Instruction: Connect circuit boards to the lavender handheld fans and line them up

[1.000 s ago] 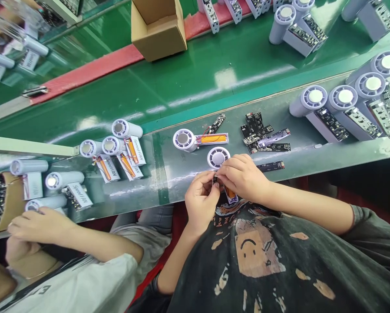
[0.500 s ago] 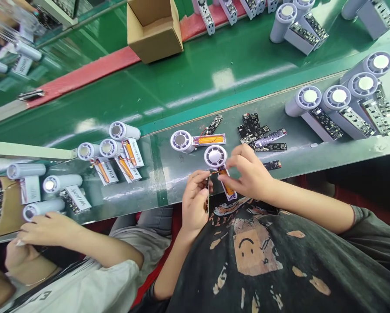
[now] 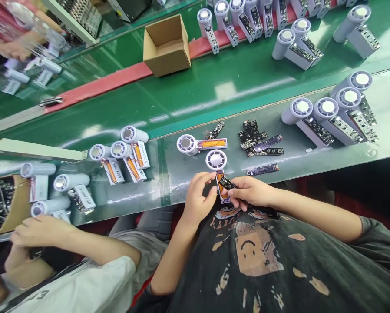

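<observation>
My right hand (image 3: 252, 191) grips a narrow black circuit board (image 3: 227, 183) between thumb and fingers, over the open handle of a handheld fan (image 3: 216, 160). An orange battery (image 3: 220, 189) and thin wires show in that handle, partly covered by the board. My left hand (image 3: 199, 198) is on the other side of the handle, thumb and fingers apart. Its fingertips come up to the fan's neck; whether they touch it I cannot tell. Just beyond lies a second open fan (image 3: 187, 144) with a wired circuit board (image 3: 217, 130) beside it.
Loose circuit boards (image 3: 252, 134) are piled to the right, one purplish board (image 3: 262, 169) nearer me. Fans with boards fitted (image 3: 302, 108) stand farther right. Several fans (image 3: 119, 150) lie left, near a co-worker's hands (image 3: 35, 232). A cardboard box (image 3: 167, 65) sits across the green belt.
The circuit board has passed from my left hand to my right hand and now lies over the handle. My left hand has let go and its fingers are apart. The camera view has shifted.
</observation>
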`<action>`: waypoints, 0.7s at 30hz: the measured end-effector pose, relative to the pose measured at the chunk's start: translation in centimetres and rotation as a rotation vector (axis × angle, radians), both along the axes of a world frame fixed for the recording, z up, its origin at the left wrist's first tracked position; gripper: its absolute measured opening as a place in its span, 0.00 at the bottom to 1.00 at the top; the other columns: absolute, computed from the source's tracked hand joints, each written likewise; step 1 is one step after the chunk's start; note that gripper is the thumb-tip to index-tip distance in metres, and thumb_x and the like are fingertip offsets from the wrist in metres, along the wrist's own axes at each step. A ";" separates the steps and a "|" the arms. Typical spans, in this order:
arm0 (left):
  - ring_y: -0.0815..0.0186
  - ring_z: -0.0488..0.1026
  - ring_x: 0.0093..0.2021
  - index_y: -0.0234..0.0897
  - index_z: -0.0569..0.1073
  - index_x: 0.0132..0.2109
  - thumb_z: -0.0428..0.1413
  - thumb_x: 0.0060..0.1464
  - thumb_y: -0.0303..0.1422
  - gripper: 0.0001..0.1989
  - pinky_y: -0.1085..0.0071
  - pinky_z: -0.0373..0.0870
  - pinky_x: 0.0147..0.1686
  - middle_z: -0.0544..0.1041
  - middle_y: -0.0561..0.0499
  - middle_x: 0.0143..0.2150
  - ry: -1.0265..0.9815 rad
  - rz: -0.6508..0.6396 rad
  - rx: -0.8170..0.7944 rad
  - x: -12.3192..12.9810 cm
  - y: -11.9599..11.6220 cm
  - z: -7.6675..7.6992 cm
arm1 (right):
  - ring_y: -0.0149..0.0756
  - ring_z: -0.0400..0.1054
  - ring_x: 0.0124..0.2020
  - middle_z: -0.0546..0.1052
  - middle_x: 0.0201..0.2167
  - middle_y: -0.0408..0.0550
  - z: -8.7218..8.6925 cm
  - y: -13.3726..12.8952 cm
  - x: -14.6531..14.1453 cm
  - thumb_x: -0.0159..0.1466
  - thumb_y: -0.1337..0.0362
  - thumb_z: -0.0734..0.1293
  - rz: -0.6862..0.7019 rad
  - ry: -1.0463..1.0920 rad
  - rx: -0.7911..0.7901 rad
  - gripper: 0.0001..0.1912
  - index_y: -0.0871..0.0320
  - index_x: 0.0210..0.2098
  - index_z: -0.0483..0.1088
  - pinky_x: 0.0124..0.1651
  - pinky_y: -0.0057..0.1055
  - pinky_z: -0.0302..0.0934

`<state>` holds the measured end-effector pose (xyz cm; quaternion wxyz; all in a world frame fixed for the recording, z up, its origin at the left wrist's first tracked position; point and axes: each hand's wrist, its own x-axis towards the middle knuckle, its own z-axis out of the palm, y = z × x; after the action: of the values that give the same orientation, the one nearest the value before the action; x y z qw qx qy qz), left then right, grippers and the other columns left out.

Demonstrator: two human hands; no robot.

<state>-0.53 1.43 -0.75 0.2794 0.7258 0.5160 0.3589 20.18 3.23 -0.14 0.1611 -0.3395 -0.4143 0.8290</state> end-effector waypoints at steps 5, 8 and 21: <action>0.62 0.66 0.39 0.42 0.77 0.47 0.56 0.55 0.27 0.13 0.64 0.68 0.42 0.65 0.50 0.36 0.270 -0.142 0.096 1.7 1.6 0.8 | 0.23 0.63 0.14 0.73 0.19 0.36 -0.2 0.0 0.2 0.58 0.56 0.70 -0.001 0.090 -0.038 0.14 0.61 0.36 0.68 0.18 0.21 0.55; 0.61 0.65 0.37 0.39 0.78 0.37 0.58 0.51 0.25 0.07 0.64 0.67 0.39 0.65 0.50 0.34 0.350 -0.099 0.121 2.3 1.5 1.1 | 0.22 0.62 0.13 0.73 0.18 0.37 -0.3 0.0 0.5 0.57 0.55 0.70 0.017 0.095 -0.071 0.16 0.62 0.36 0.70 0.17 0.20 0.52; 0.65 0.73 0.30 0.42 0.80 0.37 0.57 0.55 0.25 0.09 0.69 0.70 0.34 0.78 0.52 0.30 0.209 -0.028 -0.042 0.7 1.5 1.9 | 0.20 0.61 0.14 0.71 0.22 0.35 -0.6 0.2 0.4 0.59 0.45 0.69 -0.038 0.073 0.013 0.22 0.58 0.33 0.64 0.18 0.20 0.51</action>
<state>0.13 2.92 1.12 0.2442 0.7605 0.5395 0.2662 20.61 3.45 -0.76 0.1940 -0.3157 -0.4069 0.8349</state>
